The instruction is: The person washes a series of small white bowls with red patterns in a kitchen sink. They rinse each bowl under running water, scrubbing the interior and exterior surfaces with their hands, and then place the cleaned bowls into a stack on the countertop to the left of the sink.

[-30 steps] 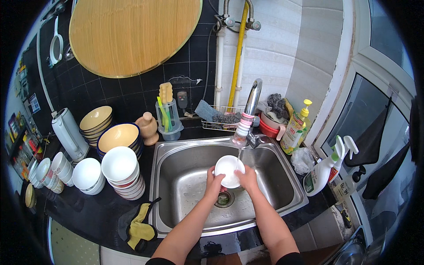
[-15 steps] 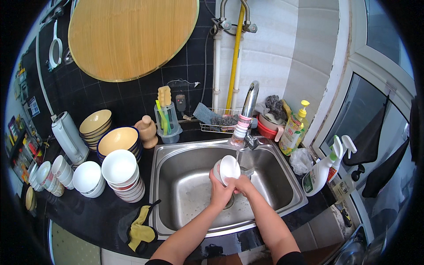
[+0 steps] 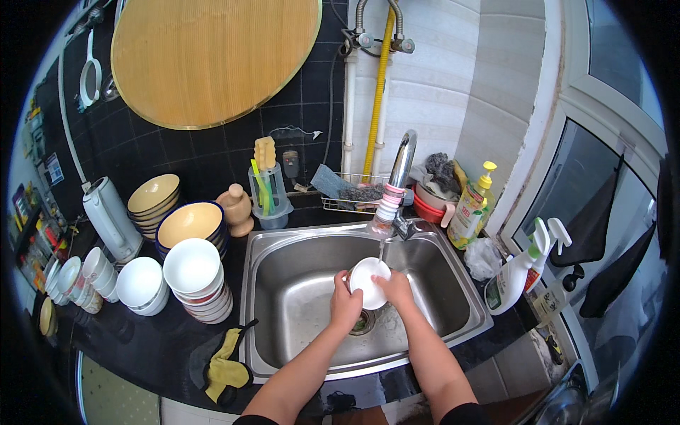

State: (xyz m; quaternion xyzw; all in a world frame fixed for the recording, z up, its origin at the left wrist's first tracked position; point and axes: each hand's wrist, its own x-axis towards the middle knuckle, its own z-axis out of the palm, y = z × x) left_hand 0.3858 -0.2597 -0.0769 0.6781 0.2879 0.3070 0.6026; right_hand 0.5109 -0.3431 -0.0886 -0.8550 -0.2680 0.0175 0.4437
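Observation:
A small white bowl (image 3: pixel 368 282) is held over the steel sink (image 3: pixel 283 297), its white inside facing up toward me. On its left side my left hand (image 3: pixel 346 303) grips the rim, thumb toward the front. From the right my right hand (image 3: pixel 397 288) holds the bowl's edge, with the thumb over the inside. Water runs in a thin stream from the chrome faucet (image 3: pixel 404 152), through its pink and white nozzle (image 3: pixel 387 208), onto the bowl. Part of the drain (image 3: pixel 363 324) shows below the hands.
Stacked white bowls (image 3: pixel 193 266) and yellow-lined bowls (image 3: pixel 190 225) stand left of the sink. A yellow and black cloth (image 3: pixel 228 365) lies at its front left corner. Soap bottle (image 3: pixel 471 205) and spray bottle (image 3: pixel 516 273) stand on the right. A wire rack (image 3: pixel 350 204) sits behind.
The bowl has turned from a tilted side position to face up more. My right hand has moved from beside my left hand to the bowl's right edge.

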